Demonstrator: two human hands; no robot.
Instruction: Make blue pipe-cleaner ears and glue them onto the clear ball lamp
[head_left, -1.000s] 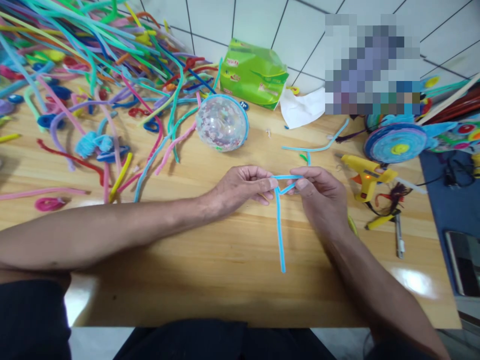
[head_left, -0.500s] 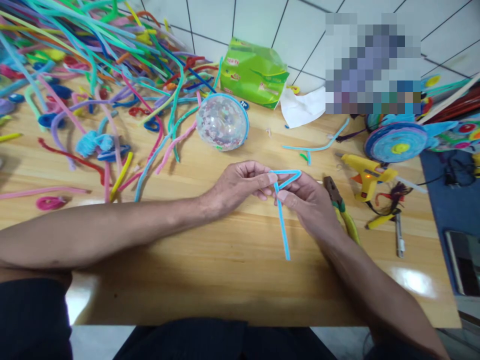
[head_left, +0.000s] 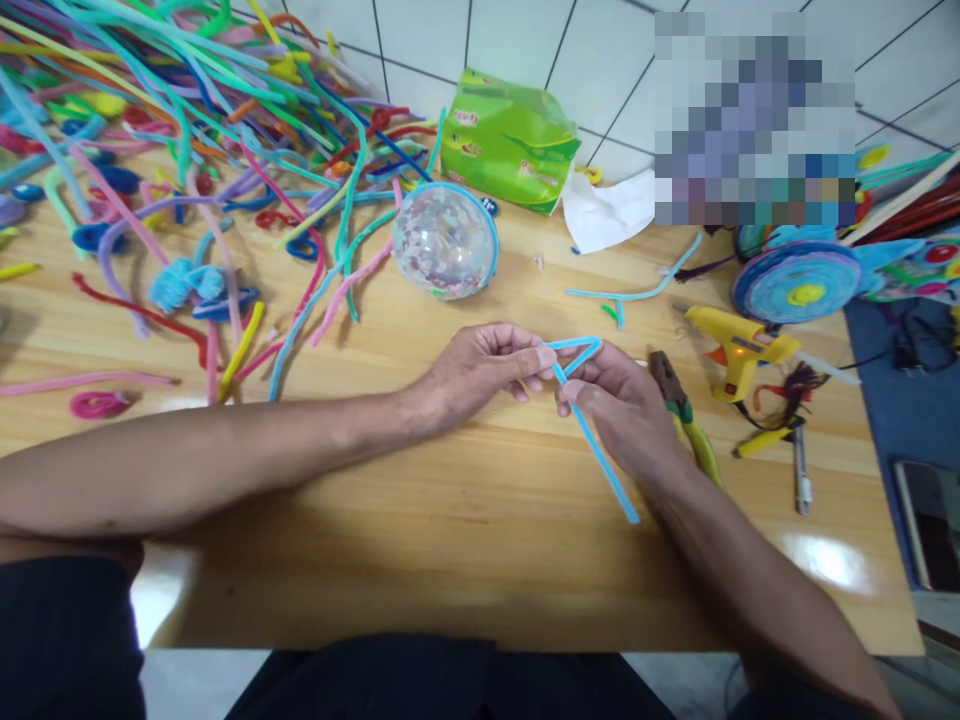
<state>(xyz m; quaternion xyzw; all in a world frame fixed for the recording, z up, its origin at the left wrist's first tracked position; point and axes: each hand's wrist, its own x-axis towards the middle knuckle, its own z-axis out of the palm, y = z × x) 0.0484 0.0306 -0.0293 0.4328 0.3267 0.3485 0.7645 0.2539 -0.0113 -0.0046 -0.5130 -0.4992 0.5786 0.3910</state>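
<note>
Between both hands is a light blue pipe cleaner, bent into a small triangular loop with one long straight tail. My left hand pinches the loop's left corner between thumb and fingers. Thumb and fingers of my right hand close on the pipe cleaner where the tail leaves the loop. The tail slants down and to the right, over the wooden table. Some fingertips are hidden behind the loop. Just right of my right hand lie pliers with yellow-green handles.
Many coloured pipe cleaners heap at the left. A clear dome and a green tissue pack stand behind the hands. At the right are a yellow glue gun, a utility knife and a blue disc-shaped craft.
The pipe cleaner's long tail has swung to the right, from nearly straight down to a slant. My right thumb has shifted slightly right; my left hand stays in place.
</note>
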